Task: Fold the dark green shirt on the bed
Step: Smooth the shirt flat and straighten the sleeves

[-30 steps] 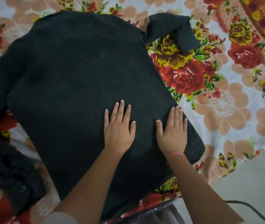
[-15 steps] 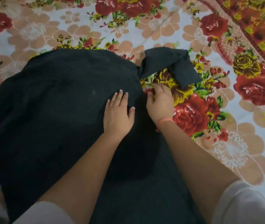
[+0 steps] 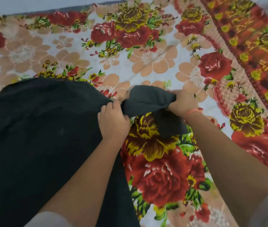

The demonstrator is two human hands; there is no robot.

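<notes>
The dark green shirt (image 3: 36,136) lies spread over the left half of the bed, its body flat and filling the lower left. Its right sleeve (image 3: 148,99) sticks out to the right over the floral sheet. My left hand (image 3: 112,122) grips the shirt at the shoulder seam where the sleeve joins the body. My right hand (image 3: 183,102) grips the sleeve further out, lifting it off the sheet, and the sleeve's loose end (image 3: 169,126) hangs down below that hand.
The floral bedsheet (image 3: 154,59) covers the bed, with a red and yellow border (image 3: 252,51) running diagonally at the right. The bed's far edge and a pale wall (image 3: 31,5) show at the top.
Both hands moved up from pressing flat on the shirt's body to its right shoulder. The left hand now grips the seam and the right hand has taken hold of the sleeve.
</notes>
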